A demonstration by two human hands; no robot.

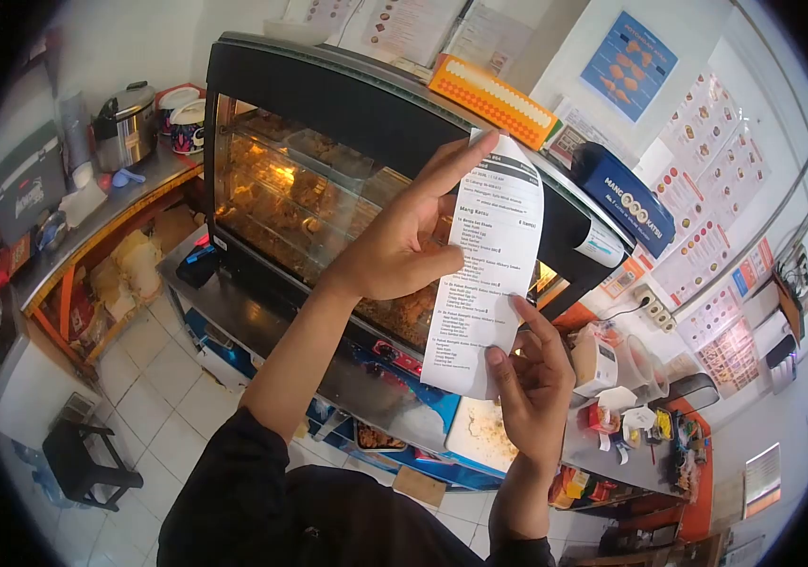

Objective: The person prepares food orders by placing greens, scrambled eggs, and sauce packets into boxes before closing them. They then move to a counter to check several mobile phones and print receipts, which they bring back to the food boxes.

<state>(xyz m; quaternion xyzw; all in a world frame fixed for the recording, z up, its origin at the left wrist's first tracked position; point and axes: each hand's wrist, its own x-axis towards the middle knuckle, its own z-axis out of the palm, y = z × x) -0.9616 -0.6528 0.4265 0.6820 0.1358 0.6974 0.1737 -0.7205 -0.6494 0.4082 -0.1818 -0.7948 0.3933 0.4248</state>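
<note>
A long printed paper receipt [484,274] is held up in front of me, its text facing me. My left hand [402,231] grips its left edge, thumb on the front and a finger reaching to the top corner. Lower down, my right hand [534,378] pinches the right edge between thumb and fingers. Behind the paper stands a glass-fronted food warmer [328,90], lit inside, with fried food on its shelves. The receipt hides part of the warmer's right side.
An orange patterned box [491,99] and a blue "Mang Katsu" box [623,198] sit on top of the warmer. Below is a crumb-covered white cutting board [481,437]. A black stool [92,458] stands on the tiled floor, left. A metal pot [127,128] is on the side counter.
</note>
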